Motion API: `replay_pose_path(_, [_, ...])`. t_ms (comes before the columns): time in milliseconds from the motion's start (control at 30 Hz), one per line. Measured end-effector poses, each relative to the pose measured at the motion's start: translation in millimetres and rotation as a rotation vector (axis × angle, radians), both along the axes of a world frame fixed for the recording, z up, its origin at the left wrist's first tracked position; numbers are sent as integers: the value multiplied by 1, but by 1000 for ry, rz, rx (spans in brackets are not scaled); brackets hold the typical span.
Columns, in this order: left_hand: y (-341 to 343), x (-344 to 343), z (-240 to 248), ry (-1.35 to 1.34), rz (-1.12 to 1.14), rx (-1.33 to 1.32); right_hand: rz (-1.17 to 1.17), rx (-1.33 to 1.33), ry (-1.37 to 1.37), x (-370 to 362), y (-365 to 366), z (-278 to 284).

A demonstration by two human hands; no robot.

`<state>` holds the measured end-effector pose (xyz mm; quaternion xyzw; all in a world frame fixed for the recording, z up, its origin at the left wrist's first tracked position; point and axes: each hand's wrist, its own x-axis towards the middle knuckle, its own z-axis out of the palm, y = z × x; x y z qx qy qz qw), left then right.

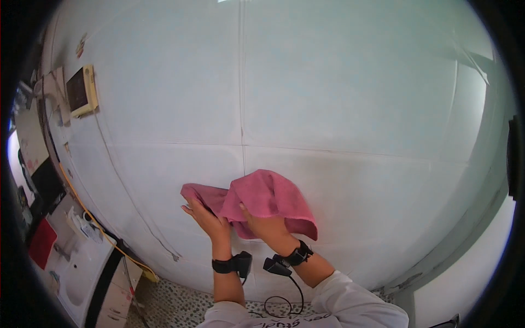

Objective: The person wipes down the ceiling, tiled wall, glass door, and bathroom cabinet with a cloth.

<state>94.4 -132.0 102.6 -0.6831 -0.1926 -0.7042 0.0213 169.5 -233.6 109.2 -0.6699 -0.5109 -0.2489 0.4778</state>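
The left hand (pixel 208 220), fingers spread, touches the left end of a pink cloth (pixel 268 191); the right hand (pixel 265 227) is partly covered, so its grip I cannot tell. The cloth lies against the wall (pixel 350 98), toward its lower edge. Light, soft and limp, it should hold best by bunched folds.

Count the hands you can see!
2: the left hand at the left end of the pink cloth, and the right hand, partly hidden by it. No others show.
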Motion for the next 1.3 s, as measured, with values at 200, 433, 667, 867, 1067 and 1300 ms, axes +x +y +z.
replay_pose_path(200, [11,22,-14,-172,-272,-63,72,232,65,16,17,0])
replay_pose_path(433, [-28,41,30,2,-537,101,-450,374,-42,49,-31,20])
replay_pose_path(667, [-120,88,58,282,-508,345,-624,666,104,106,-132,29])
replay_pose_path(867, [-208,150,44,366,-496,345,-661,734,51,175,-213,-8])
replay_pose_path(1067, [-224,182,15,372,-402,312,-891,600,3,192,-221,-40])
replay_pose_path(1300, [-189,197,-62,486,-486,404,-615,660,386,189,-181,-135])
